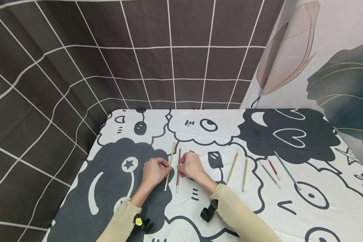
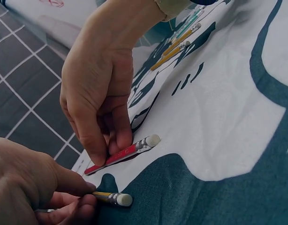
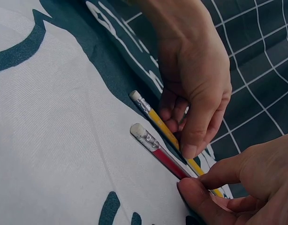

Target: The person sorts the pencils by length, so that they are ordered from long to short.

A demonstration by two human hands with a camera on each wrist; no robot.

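My left hand (image 1: 155, 172) pinches a yellow pencil (image 1: 172, 150) between thumb and fingers at about its middle. Just to its right, a red pencil (image 1: 177, 185) is pinched by my right hand (image 1: 192, 166). Both pencils lie nearly side by side on the patterned cloth, white eraser ends toward me, with a narrow gap between them. In the left wrist view the yellow pencil's eraser (image 2: 124, 199) pokes out past my left fingers. From the right wrist the red pencil (image 3: 165, 159) shows its metal band and eraser, my right thumb and fingertip gripping farther along.
Two more yellow pencils (image 1: 245, 174) lie to the right of my right hand. Beyond them rest a green pencil (image 1: 270, 174), a short red pencil (image 1: 273, 168) and a longer teal pencil (image 1: 287, 169). A dark grid curtain (image 1: 187, 64) hangs behind the table.
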